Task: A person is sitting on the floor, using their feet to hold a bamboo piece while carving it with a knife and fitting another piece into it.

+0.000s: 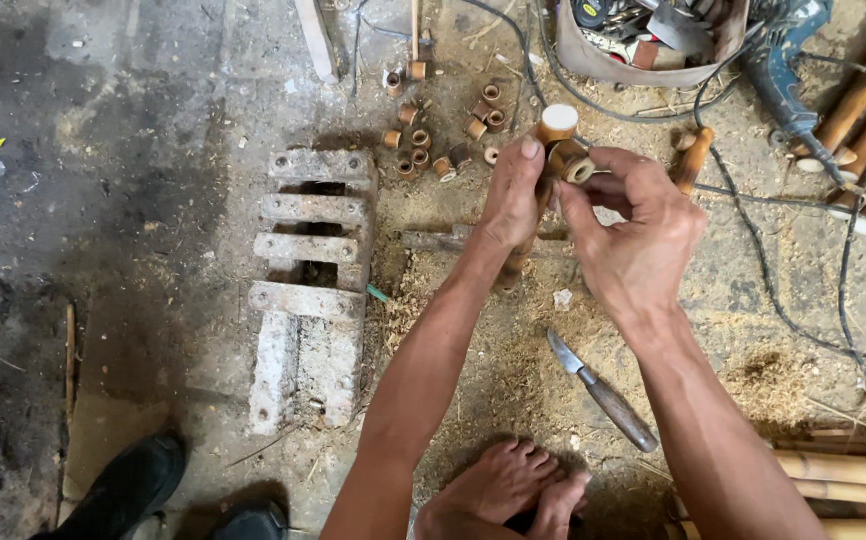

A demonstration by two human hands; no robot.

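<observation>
Now gripping bamboo stick in clenched left hand, right hand fingers pinching short bamboo ring against it.

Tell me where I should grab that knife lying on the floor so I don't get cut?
Grab the knife by its brown wooden handle, the thick end nearest the person's right arm, coming down from above. The blade points up and left toward the sawdust, so keep your fingers off that end. It lies flat with bare floor around the handle, leaving room to close round it.
</observation>
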